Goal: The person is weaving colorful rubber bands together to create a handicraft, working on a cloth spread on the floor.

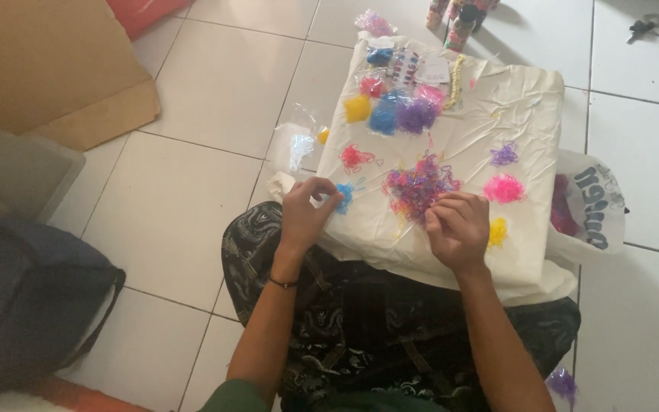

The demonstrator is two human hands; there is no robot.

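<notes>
A big mixed heap of tiny rubber bands (pixel 419 185) lies in the middle of a cream cloth (pixel 528 99), which is spread over the person's lap and the white tile floor (pixel 192 183). The right hand (pixel 458 227) rests at the lower edge of that heap, with its fingers curled in tight together. They seem to pinch at the bands, but what they hold is too small to tell.

The left hand (pixel 304 214) is at the left edge of the cloth, just beside a little blue pile (pixel 344 197). Its finger and thumb bend toward each other like a pinch (what is between them, I cannot tell).

Around the heap lie small sorted piles: a red pile (pixel 354 158), a purple pile (pixel 504 155), a pink pile (pixel 503 188) and a yellow pile (pixel 497 231) just beside the right hand.

At the far end of the cloth sit small clear bags of bands (pixel 394 107) in yellow, blue, purple and pink. A white plastic bag (pixel 593 210) lies at the right edge of the cloth. A brown cardboard sheet (pixel 47 69) lies far off to the left, and a dark backpack (pixel 24 305) sits near the person's left side.
</notes>
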